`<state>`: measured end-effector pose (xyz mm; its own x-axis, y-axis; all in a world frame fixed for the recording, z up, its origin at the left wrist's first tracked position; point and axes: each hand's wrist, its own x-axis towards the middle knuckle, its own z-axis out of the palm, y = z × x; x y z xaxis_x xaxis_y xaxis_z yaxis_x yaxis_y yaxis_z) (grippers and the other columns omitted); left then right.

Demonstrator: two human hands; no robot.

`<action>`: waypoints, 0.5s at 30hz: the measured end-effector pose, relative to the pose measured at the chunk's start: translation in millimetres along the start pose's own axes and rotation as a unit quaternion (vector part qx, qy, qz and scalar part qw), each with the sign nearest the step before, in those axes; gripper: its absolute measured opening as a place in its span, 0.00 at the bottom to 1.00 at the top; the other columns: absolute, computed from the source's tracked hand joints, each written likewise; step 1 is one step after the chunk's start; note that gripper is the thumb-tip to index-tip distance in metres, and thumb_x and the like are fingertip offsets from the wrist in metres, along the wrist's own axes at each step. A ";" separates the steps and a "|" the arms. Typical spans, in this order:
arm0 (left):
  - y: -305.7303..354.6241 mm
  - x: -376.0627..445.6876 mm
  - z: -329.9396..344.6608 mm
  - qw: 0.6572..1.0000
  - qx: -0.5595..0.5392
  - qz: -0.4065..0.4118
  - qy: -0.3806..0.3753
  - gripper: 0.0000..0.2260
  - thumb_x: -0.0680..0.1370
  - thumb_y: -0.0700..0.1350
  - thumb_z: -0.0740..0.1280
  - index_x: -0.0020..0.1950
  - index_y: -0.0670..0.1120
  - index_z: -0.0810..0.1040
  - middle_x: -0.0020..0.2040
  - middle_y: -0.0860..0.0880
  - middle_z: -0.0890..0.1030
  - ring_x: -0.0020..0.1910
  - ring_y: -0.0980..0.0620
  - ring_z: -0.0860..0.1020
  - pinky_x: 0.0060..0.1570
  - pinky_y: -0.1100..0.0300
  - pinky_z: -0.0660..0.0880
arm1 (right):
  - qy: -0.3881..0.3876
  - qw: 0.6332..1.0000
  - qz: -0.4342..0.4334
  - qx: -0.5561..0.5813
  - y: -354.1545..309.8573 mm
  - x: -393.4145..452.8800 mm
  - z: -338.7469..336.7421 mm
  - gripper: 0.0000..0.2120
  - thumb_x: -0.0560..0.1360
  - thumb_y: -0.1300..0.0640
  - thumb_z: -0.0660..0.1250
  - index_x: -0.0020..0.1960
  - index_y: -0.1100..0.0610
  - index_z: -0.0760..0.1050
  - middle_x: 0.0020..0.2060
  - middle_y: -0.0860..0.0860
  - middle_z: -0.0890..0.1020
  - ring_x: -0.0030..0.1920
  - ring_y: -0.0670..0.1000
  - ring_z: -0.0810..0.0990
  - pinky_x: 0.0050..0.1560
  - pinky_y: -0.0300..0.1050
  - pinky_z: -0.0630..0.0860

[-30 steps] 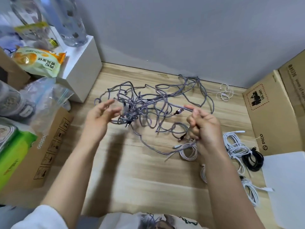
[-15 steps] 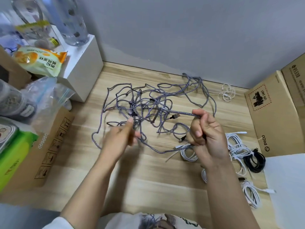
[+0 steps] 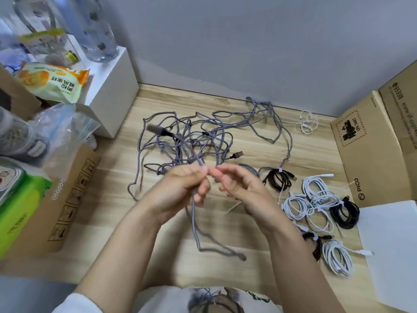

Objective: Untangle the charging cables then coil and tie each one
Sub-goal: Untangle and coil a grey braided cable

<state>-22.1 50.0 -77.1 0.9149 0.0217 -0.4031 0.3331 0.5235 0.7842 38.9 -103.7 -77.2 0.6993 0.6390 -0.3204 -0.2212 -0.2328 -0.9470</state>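
Grey-purple braided fabric cable (image 3: 194, 222), matt and rough-woven, runs down from the left hand's fingers (image 3: 204, 190). Beyond the fingertips lies pale, matt wood-grain tabletop (image 3: 237, 105); right of them, smooth glossy white plastic-sheathed coils (image 3: 297, 205).

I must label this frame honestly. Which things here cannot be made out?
Head view only:
- Right hand: whether it grips anything, its fingers hide it.
- Grey cables: their number, the strands overlap.
- Plug: its type, motion blur.
- Box: its printed text, too small, cut by the right edge.

Your forearms are bare; a white sleeve (image 3: 76, 304) covers your left upper arm, and your white shirt (image 3: 162, 299) carries a print.
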 end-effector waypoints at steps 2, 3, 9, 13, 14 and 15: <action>-10.1 -3.2 7.1 0.994 0.088 -0.031 -0.053 0.12 0.73 0.46 0.61 0.32 0.44 0.77 0.22 0.50 0.70 0.19 0.58 0.66 0.22 0.67 0.65 | -0.014 0.999 -0.036 0.027 -3.5 0.0 8.0 0.12 0.69 0.55 0.65 0.53 0.49 0.76 0.48 0.49 0.81 0.47 0.47 0.79 0.46 0.32 0.73; -15.2 -4.2 9.6 0.989 0.118 -0.044 -0.071 0.13 0.73 0.47 0.61 0.30 0.45 0.77 0.22 0.51 0.70 0.18 0.58 0.65 0.22 0.67 0.65 | -0.011 0.998 -0.050 0.047 -6.3 -2.1 11.8 0.10 0.69 0.56 0.66 0.50 0.49 0.77 0.46 0.47 0.82 0.44 0.54 0.79 0.40 0.34 0.72; -25.7 -9.2 -9.2 0.977 0.119 -0.116 -0.133 0.09 0.74 0.47 0.68 0.36 0.45 0.80 0.21 0.53 0.64 0.18 0.60 0.59 0.21 0.68 0.63 | 0.028 0.963 -0.080 0.254 -15.5 -7.3 4.6 0.06 0.69 0.53 0.67 0.35 0.52 0.80 0.22 0.48 0.71 0.23 0.47 0.71 0.23 0.38 0.71; -17.9 -13.8 -48.6 0.982 0.115 -0.104 -0.109 0.18 0.60 0.59 0.78 0.36 0.46 0.82 0.22 0.55 0.62 0.20 0.60 0.58 0.24 0.67 0.67 | 0.115 0.958 -0.070 0.255 -12.6 -8.3 -20.5 0.10 0.71 0.54 0.61 0.38 0.59 0.76 0.20 0.45 0.63 0.19 0.41 0.58 0.22 0.31 0.55; -15.7 -14.3 -55.0 0.982 0.132 -0.094 -0.095 0.20 0.58 0.61 0.78 0.36 0.46 0.81 0.22 0.55 0.61 0.20 0.60 0.58 0.25 0.67 0.67 | 0.135 0.968 -0.070 0.200 -8.9 -8.5 -24.9 0.09 0.72 0.55 0.60 0.39 0.60 0.75 0.20 0.45 0.63 0.20 0.41 0.58 0.23 0.32 0.53; -13.6 -14.6 -60.3 0.982 0.155 -0.080 -0.076 0.20 0.58 0.62 0.78 0.35 0.46 0.81 0.23 0.55 0.61 0.21 0.59 0.58 0.25 0.67 0.67 | 0.160 0.975 -0.070 0.137 -6.0 -8.6 -27.9 0.09 0.74 0.56 0.61 0.40 0.59 0.75 0.21 0.45 0.64 0.21 0.42 0.58 0.23 0.34 0.53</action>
<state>-53.8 93.9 -110.4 0.8607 -0.1793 -0.4765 0.5074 0.2245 0.8320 53.2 -128.3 -68.2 0.9022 0.3794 -0.2052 -0.2501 0.0725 -0.9655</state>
